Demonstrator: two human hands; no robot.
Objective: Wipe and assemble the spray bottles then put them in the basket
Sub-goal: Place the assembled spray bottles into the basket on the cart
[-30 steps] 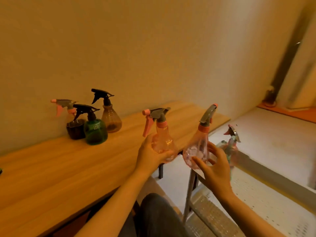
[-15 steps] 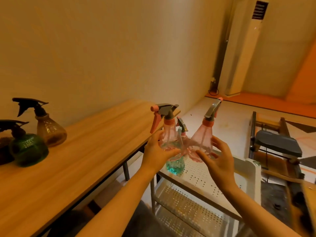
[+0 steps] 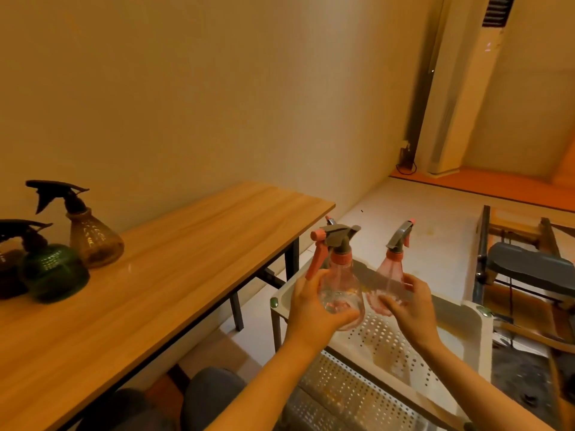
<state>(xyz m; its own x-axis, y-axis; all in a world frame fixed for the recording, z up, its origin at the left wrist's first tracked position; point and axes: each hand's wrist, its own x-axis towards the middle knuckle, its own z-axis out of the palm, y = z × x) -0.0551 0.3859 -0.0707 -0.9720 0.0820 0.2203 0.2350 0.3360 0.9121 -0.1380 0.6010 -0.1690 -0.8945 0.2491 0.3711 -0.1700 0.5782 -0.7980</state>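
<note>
At the far left of the wooden desk (image 3: 174, 275) stand a green spray bottle (image 3: 53, 272) and an amber spray bottle (image 3: 93, 241), both with black trigger heads, touching or nearly so, well apart from the hands. Right of the desk's end, the left hand (image 3: 314, 309) curls round the belly of a clear pink spray bottle (image 3: 340, 287), upright, its pink trigger toward the desk. Just beside it, the right hand (image 3: 410, 303) grips a second pink spray bottle (image 3: 393, 275), tilted slightly. Both bottles hang above the white perforated basket (image 3: 466, 334).
</note>
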